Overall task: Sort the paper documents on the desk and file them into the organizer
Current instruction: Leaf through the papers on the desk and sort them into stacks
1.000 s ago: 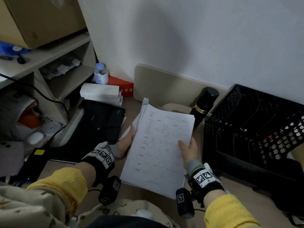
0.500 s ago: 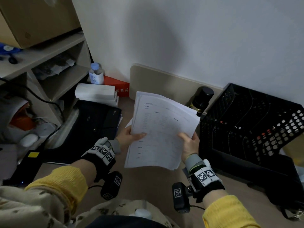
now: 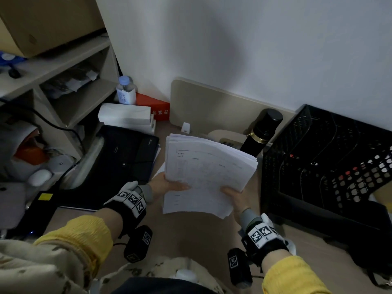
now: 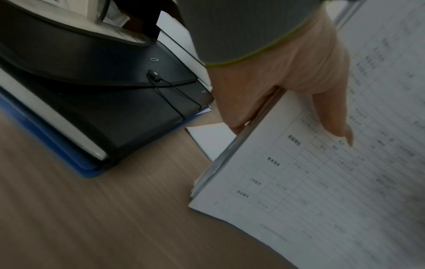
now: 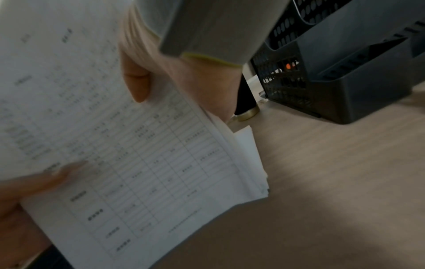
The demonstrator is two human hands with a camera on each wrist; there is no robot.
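Note:
A stack of printed paper sheets (image 3: 203, 175) is held up above the desk between both hands. My left hand (image 3: 169, 185) grips its left edge, thumb on the top page and fingers beneath (image 4: 299, 94). My right hand (image 3: 235, 198) grips the lower right edge the same way, thumb on top (image 5: 138, 83). The top sheet (image 4: 333, 182) carries a ruled form with printed text (image 5: 138, 163). The black mesh organizer (image 3: 326, 164) stands on the desk just right of the stack, its slots facing up and left. One loose white sheet (image 4: 207, 140) lies on the desk under the stack.
A black flask (image 3: 263, 132) stands between the stack and the organizer. A black document case (image 3: 125, 158) on a blue folder (image 4: 57, 145) lies at the left, white boxes (image 3: 125, 117) and a small bottle (image 3: 125, 91) behind it. Shelves (image 3: 63, 81) rise at the far left.
Both hands have lifted the stack off the desk and raised it towards the back of the desk. The left thumb has come over onto the top page.

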